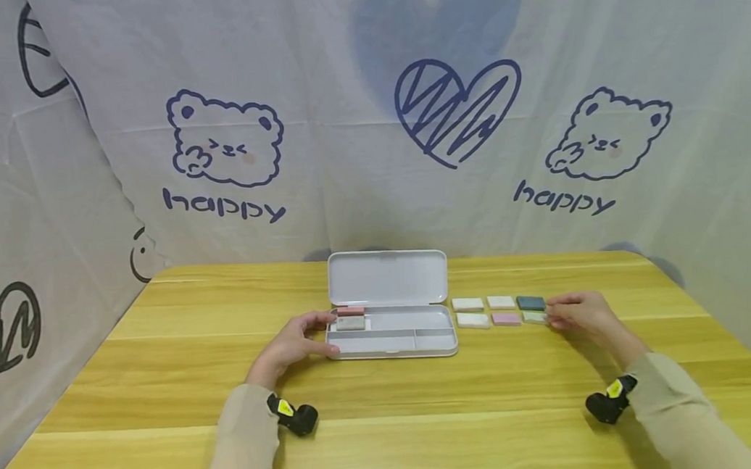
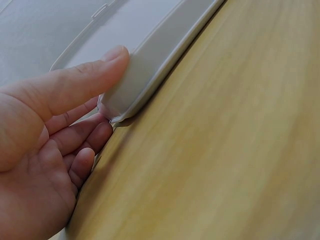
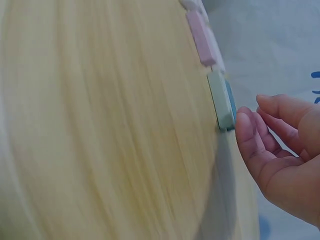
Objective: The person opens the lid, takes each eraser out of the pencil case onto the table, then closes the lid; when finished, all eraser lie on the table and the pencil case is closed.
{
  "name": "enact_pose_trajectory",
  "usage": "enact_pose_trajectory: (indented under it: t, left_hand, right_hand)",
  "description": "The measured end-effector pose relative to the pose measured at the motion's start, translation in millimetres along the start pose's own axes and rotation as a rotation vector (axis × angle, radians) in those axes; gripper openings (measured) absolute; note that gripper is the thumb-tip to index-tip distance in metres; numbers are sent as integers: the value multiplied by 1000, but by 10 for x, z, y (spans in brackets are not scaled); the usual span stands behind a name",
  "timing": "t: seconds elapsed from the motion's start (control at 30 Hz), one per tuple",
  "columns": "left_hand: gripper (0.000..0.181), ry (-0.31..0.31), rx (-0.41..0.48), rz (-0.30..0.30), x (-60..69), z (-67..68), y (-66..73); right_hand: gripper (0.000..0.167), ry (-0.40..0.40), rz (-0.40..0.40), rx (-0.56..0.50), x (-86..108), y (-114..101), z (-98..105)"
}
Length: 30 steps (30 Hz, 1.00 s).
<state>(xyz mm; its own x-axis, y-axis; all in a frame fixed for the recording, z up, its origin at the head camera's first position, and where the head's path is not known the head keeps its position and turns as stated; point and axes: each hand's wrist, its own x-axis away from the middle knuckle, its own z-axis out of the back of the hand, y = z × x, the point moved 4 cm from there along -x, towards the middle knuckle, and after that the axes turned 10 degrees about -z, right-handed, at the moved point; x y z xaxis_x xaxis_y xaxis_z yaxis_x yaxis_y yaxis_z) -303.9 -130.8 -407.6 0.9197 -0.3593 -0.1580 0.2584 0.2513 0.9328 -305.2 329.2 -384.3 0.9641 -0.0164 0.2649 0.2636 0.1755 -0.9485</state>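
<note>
A white pencil case (image 1: 435,341) lies with its lid (image 1: 388,277) raised at the back. My left hand (image 1: 297,345) holds its left end; in the left wrist view the thumb (image 2: 95,77) lies against the front corner, the other fingers by the end. Inside, at the rear left, are a pink-red eraser (image 1: 351,311) and a grey one (image 1: 350,323). On the right, my right hand (image 1: 584,312) is beside a dark teal eraser (image 1: 531,303) and a pale green eraser (image 3: 221,100). Its thumb and fingers are apart, with nothing between them.
Between case and right hand lie white erasers (image 1: 468,304) and a pink eraser (image 1: 506,318), in two short rows. The case has a long front compartment (image 1: 373,341) and a smaller one at right. A printed cloth (image 1: 344,157) hangs behind the wooden table (image 1: 428,420).
</note>
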Motion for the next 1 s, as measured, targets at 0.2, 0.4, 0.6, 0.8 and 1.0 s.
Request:
enact_pose_trajectory:
  t: [0.2, 0.4, 0.6, 0.8, 1.0]
  left_hand:
    - [63, -3, 12, 3, -3, -2, -3]
    - [64, 4, 12, 4, -4, 0, -12]
    - [66, 2, -16, -1, -2, 2, -11]
    - [66, -17, -16, -16, -3, -2, -4]
    - [64, -16, -22, -26, -3, 5, 4]
  right_hand:
    - [36, 2, 15, -1, -2, -65, -159]
    - [34, 7, 26, 20, -42, -116, -322]
    - [34, 9, 50, 54, -78, -184, -502]
    - [35, 11, 83, 84, -107, -239, -687]
    - [24, -1, 97, 92, -134, -286, -863]
